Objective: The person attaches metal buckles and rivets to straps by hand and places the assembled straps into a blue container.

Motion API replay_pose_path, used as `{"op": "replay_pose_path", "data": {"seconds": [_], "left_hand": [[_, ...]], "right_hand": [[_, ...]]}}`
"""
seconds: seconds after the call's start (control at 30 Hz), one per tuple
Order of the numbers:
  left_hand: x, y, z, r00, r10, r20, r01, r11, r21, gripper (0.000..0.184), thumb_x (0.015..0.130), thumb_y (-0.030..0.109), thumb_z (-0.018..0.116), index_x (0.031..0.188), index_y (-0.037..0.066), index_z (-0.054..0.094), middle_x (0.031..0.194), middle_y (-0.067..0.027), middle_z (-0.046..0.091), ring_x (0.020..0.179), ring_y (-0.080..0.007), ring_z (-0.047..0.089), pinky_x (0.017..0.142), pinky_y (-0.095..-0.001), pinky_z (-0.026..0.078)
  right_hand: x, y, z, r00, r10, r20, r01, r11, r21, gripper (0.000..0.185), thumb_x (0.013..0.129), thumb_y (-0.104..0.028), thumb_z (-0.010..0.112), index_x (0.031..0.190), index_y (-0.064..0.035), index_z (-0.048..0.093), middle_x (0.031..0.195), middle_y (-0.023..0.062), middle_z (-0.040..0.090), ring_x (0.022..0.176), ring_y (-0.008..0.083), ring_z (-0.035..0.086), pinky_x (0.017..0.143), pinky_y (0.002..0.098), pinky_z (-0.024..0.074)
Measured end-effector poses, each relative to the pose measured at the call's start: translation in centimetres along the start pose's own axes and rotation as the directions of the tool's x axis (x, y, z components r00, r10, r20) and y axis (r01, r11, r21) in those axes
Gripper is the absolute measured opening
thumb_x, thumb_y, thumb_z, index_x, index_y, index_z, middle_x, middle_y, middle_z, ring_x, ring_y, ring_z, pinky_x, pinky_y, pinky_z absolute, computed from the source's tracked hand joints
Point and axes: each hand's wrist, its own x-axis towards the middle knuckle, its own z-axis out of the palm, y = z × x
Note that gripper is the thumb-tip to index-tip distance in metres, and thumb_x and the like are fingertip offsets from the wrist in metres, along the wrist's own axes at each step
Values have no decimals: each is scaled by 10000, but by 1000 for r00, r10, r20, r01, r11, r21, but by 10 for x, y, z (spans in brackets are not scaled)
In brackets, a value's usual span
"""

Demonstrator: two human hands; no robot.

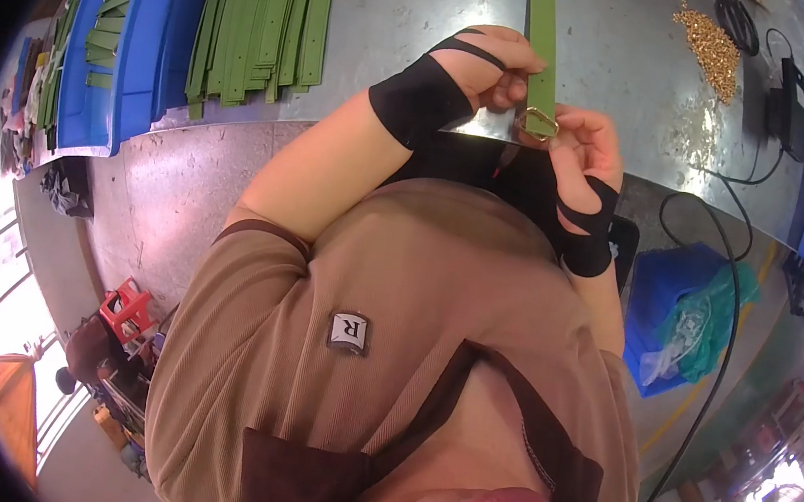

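A long green strap [543, 29] runs from the top edge of the view towards me, over the metal table. My left hand [494, 66], in a black wrist support, pinches the strap's edge near its lower end. At that end a gold-coloured metal buckle [538, 124] sits around the strap. My right hand [587, 151], also in a black support, is closed with thumb and fingers on the buckle's right side. Fingers partly hide the buckle and the strap's edges.
Many green straps [265, 17] lie in a pile left on the metal table [400, 3]. Beside them stands a blue bin [91, 107] with green pieces. Small gold-coloured parts [708, 50] are heaped at right, near a black power adapter [791, 102] and its cable. A blue crate [656, 325] sits below.
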Motion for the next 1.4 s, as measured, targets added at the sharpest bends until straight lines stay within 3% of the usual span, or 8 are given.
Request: {"op": "replay_pose_path", "data": {"seconds": [0.5, 0.6, 0.67, 1.0, 1.17, 1.2, 1.27, 1.4], "left_hand": [[-6, 1, 6, 1000, 20, -15, -19, 999, 45, 164, 910, 136, 635, 849, 11, 547, 642, -58, 535, 476, -118, 426, 454, -268, 312], [-5, 2, 6, 998, 55, -26, -53, 998, 44, 163, 906, 127, 634, 836, 12, 543, 634, -58, 530, 478, -117, 418, 453, -268, 304], [-7, 4, 5, 999, 46, -4, -46, 998, 33, 159, 901, 123, 637, 830, 14, 545, 643, -59, 533, 483, -113, 414, 452, -263, 298], [-5, -6, -2, 999, 24, 26, -25, 999, 31, 139, 897, 125, 646, 869, 8, 577, 676, -38, 552, 533, -92, 444, 461, -245, 300], [-10, -7, 12, 969, 246, -37, -226, 933, 280, 175, 905, 161, 664, 914, -11, 631, 709, -26, 591, 575, -87, 489, 526, -222, 354], [-11, -7, 13, 970, 240, -34, -221, 933, 283, 175, 905, 161, 664, 914, -11, 631, 709, -26, 591, 575, -87, 489, 526, -222, 354], [-11, -5, 14, 972, 232, -41, -207, 925, 319, 190, 910, 175, 664, 896, -13, 640, 711, -27, 598, 595, -94, 514, 555, -218, 387], [-10, 0, 16, 985, 152, -75, -129, 960, 249, 196, 914, 180, 669, 885, -13, 639, 714, -36, 606, 603, -102, 533, 562, -225, 411]], "right_hand": [[-2, -3, 7, 997, -21, -76, -13, 911, -412, 201, 907, 37, 647, 1076, -11, 549, 894, 71, 670, 727, 113, 675, 617, 249, 529], [-1, -5, 6, 975, -213, -69, 110, 723, -682, 256, 856, 38, 691, 1069, -21, 562, 973, 91, 656, 774, 156, 675, 594, 250, 520], [7, -8, -2, 803, -536, 260, 483, 332, -810, 316, 763, 56, 729, 1036, -60, 621, 1075, 97, 621, 839, 197, 647, 605, 265, 511], [16, -4, -18, 835, -424, 351, 522, 406, -750, 398, 692, 80, 724, 1028, -134, 726, 1122, 76, 583, 891, 199, 580, 737, 295, 484], [26, -4, -11, 993, -112, 48, 122, 928, -352, 127, 844, 25, 685, 963, -17, 669, 1047, 56, 622, 870, 132, 598, 709, 274, 485], [26, -7, -9, 993, -112, 41, 119, 929, -350, 127, 844, 25, 685, 963, -17, 669, 1047, 56, 622, 870, 132, 598, 709, 274, 485], [30, -17, -3, 939, 317, -136, -342, 903, -259, 49, 921, -31, 642, 927, 14, 622, 840, 22, 637, 750, 81, 596, 664, 228, 472], [37, -25, 8, 937, 286, -201, -334, 903, -270, 89, 931, -57, 644, 966, 2, 588, 728, 6, 613, 637, 50, 548, 575, 205, 425]]}}
